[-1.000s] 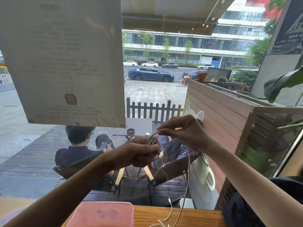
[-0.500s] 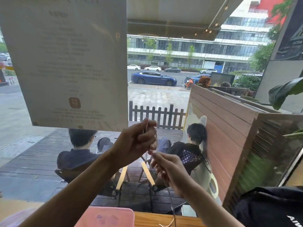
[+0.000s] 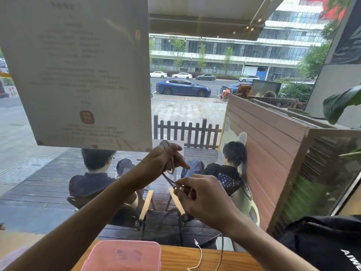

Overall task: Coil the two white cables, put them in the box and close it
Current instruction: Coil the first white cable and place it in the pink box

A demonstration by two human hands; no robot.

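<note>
I hold both hands up in front of a window. My left hand (image 3: 163, 160) has a white cable (image 3: 169, 165) wound in several loops around its fingers. My right hand (image 3: 203, 198) is just below and to the right, pinching the strand that runs taut from that coil. Loose cable (image 3: 200, 255) trails down past my right wrist onto the wooden counter (image 3: 195, 257), and I cannot tell whether it is the same cable or the second one. The pink box (image 3: 125, 255) sits at the counter's near edge with its lid on, under my left forearm.
A large paper sign (image 3: 78, 71) hangs on the glass at upper left. Outside, two people sit on chairs on a deck. A black bag (image 3: 328, 245) lies at lower right beside a wooden slatted planter (image 3: 273, 153).
My right hand dropped from above the coil to below it and now pulls the strand out to the lower right. More loops sit around my left fingers, and less cable hangs down.
</note>
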